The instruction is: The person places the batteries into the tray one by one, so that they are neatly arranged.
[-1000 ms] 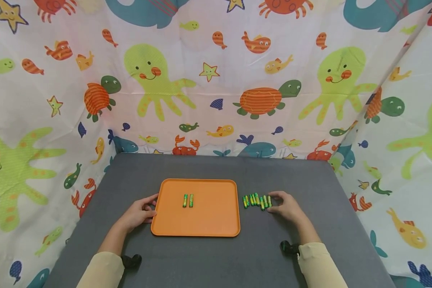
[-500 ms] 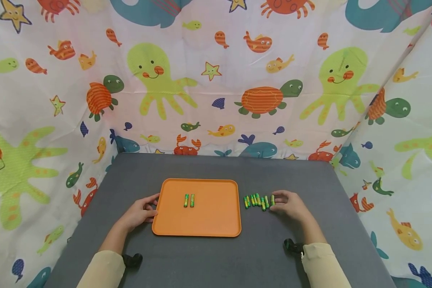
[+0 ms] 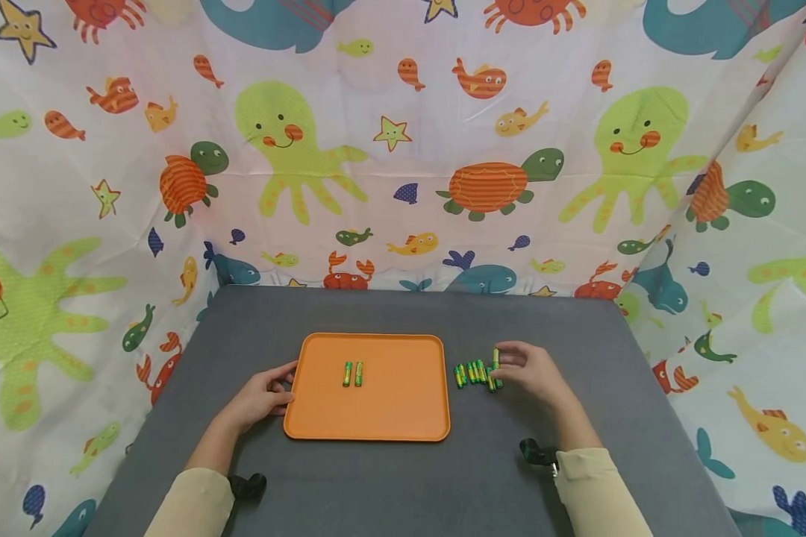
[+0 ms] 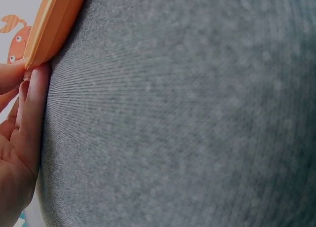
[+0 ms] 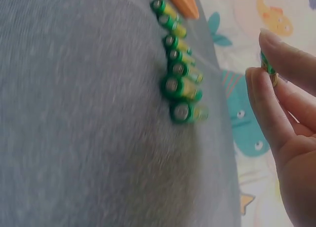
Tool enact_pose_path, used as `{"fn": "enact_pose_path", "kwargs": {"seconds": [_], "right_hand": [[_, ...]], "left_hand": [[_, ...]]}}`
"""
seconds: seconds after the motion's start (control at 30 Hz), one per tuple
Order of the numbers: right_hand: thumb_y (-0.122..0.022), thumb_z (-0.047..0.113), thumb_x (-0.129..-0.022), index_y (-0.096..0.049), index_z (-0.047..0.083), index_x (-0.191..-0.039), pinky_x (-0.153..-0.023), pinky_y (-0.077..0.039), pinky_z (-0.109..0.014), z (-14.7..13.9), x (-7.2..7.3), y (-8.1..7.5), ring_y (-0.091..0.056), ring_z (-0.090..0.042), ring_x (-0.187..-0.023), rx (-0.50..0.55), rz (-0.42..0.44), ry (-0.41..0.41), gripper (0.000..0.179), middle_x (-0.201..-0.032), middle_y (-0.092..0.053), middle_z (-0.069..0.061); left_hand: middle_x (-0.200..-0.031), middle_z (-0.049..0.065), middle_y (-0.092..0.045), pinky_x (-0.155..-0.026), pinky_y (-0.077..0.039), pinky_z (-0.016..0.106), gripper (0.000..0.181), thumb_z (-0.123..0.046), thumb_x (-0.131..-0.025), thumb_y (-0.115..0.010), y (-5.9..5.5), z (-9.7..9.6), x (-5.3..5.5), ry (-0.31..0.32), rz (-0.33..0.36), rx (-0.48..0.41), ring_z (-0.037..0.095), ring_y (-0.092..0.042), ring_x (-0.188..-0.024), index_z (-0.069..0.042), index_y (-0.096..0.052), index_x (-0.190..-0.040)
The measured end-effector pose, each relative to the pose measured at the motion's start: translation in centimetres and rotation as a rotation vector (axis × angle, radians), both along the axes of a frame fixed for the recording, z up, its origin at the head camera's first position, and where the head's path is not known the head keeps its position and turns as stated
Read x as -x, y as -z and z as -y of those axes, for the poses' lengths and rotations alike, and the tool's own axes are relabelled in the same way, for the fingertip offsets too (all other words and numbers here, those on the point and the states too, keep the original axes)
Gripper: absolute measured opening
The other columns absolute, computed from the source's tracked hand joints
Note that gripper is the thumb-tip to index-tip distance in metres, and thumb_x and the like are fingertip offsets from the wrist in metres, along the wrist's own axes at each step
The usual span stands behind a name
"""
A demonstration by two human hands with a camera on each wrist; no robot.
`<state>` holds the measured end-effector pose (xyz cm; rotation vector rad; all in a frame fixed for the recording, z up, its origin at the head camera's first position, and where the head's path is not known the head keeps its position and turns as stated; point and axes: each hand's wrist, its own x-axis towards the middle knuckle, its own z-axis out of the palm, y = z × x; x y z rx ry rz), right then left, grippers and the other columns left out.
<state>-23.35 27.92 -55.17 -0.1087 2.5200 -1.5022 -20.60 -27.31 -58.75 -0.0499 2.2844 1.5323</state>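
Observation:
My right hand (image 3: 533,371) pinches a green and yellow battery (image 3: 495,358) between thumb and fingertips. The right wrist view shows this held battery (image 5: 267,64) raised above the tabletop, partly hidden by the fingers. Just below and left of that hand lies a row of several like batteries (image 3: 472,372), side by side on the table. My left hand (image 3: 260,394) grips the left edge of an orange tray (image 3: 389,410). Thumb and fingers meet at the tray's corner (image 4: 54,37) in the left wrist view. Two batteries (image 3: 352,374) lie parallel on the tray, left of its middle.
A grey cloth-covered table (image 3: 376,492) carries the tray and the batteries. Behind it and along both sides hangs a white curtain (image 3: 369,179) printed with sea animals. Black straps with cameras (image 3: 247,488) sit on both wrists.
My right hand first drew the end battery rightward from the row, then lifted it up and back to the left over the others. The left hand keeps its grip on the tray.

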Motion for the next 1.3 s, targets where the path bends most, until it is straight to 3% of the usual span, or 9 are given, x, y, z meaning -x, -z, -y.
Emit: {"fn": "enact_pose_path", "kwargs": {"seconds": [0.17,0.63,1.07,1.3], "right_hand": [[-0.084,0.022,-0.083,-0.06,0.002,-0.135,-0.082,-0.058,-0.033,1.4,0.0,-0.5,-0.066,-0.032,-0.115,0.03,-0.011,-0.026,0.061,-0.127,-0.068,-0.019],[-0.086,0.022,-0.081,-0.062,0.007,-0.134,-0.088,-0.058,-0.039,4.5,0.1,-1.8,-0.066,-0.029,-0.115,0.045,-0.044,0.001,0.06,-0.124,-0.069,-0.013],[-0.086,0.02,-0.081,-0.064,0.009,-0.133,-0.087,-0.059,-0.038,7.2,0.0,-2.0,-0.066,-0.026,-0.113,0.063,-0.06,0.006,0.058,-0.123,-0.069,-0.01],[-0.088,0.026,-0.079,-0.062,0.007,-0.136,-0.089,-0.058,-0.038,8.8,0.1,-2.0,-0.066,-0.028,-0.114,0.055,-0.076,-0.02,0.065,-0.126,-0.067,-0.013]], "left_hand": [[-0.122,0.015,-0.051,-0.069,-0.059,0.036,0.07,-0.004,-0.096,-0.065,0.1,0.2,0.0,0.0,-0.003,-0.007,0.026,-0.056,-0.085,-0.017,-0.037,-0.158],[-0.123,0.015,-0.052,-0.069,-0.059,0.035,0.07,-0.003,-0.096,-0.064,0.2,0.0,-0.3,-0.01,-0.009,-0.003,0.026,-0.055,-0.085,-0.015,-0.036,-0.158],[-0.122,0.015,-0.053,-0.069,-0.059,0.035,0.07,-0.004,-0.095,-0.066,0.2,-0.1,-0.4,-0.02,-0.007,0.009,0.026,-0.056,-0.085,-0.015,-0.037,-0.158],[-0.122,0.015,-0.052,-0.07,-0.06,0.037,0.07,-0.005,-0.095,-0.066,0.1,-0.2,-0.6,-0.022,-0.008,0.004,0.027,-0.055,-0.086,-0.015,-0.038,-0.157]]}}
